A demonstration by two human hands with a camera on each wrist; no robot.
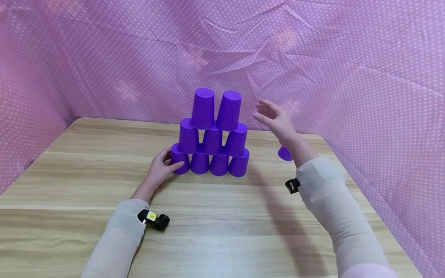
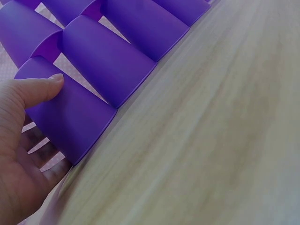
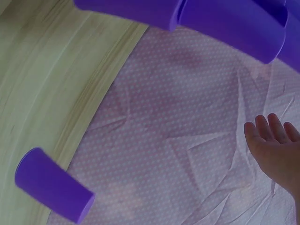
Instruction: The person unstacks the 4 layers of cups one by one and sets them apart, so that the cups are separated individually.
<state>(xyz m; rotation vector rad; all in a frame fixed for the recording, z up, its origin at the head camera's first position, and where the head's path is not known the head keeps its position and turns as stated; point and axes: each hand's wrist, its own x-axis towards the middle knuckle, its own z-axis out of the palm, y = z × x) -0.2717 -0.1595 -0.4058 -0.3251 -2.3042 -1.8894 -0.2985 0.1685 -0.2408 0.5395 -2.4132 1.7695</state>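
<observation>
Purple cups stand upside down in a stacked pyramid: several in the bottom row, three in the middle row [image 1: 212, 141], two on top [image 1: 203, 108]. My left hand [image 1: 161, 166] holds the leftmost bottom cup [image 2: 70, 115], thumb across its front and fingers around its far side. To the right of the top cups, apart from them, my right hand [image 1: 276, 119] is raised with nothing in it. Its fingers [image 3: 262, 129] are loosely extended. One single purple cup [image 3: 54, 185] stands on the table to the right, mostly hidden behind my right forearm in the head view.
The pyramid stands on a wood-grain table [image 1: 208, 216]. Pink dotted cloth [image 1: 139, 58] hangs behind the table and at both sides. Black wrist cameras sit on the left cuff [image 1: 133, 216] and the right cuff [image 1: 316, 173].
</observation>
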